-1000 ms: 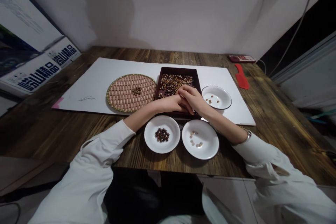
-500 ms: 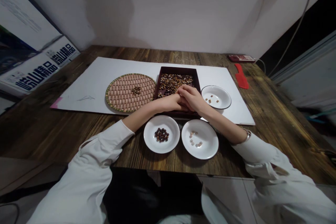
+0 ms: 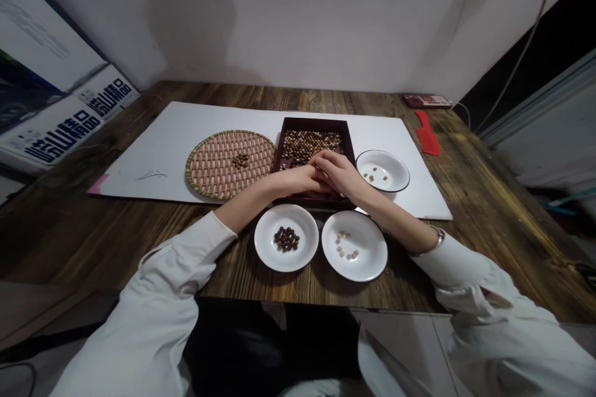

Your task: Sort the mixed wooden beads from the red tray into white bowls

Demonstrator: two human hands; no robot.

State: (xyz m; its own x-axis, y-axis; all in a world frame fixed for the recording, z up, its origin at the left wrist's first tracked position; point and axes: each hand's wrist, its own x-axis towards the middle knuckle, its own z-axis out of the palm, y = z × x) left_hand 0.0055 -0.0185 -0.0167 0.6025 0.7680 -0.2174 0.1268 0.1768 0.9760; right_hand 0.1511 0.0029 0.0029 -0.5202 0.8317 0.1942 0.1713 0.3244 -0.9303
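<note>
Where both hands [image 3: 336, 172] touch, a tray [image 3: 347, 142] lies beneath; beads [image 3: 307, 144] inside.

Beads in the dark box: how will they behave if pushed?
The beads look small, rounded and loose, so they'd probably roll. They lie crowded together, so pushing one would likely shift its neighbours. The dark box has raised walls, which should probably contain them under a gentle push.

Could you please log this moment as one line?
left hand: against right hand; both: over dark tray; tray: many beads; fingertips: hidden
</note>
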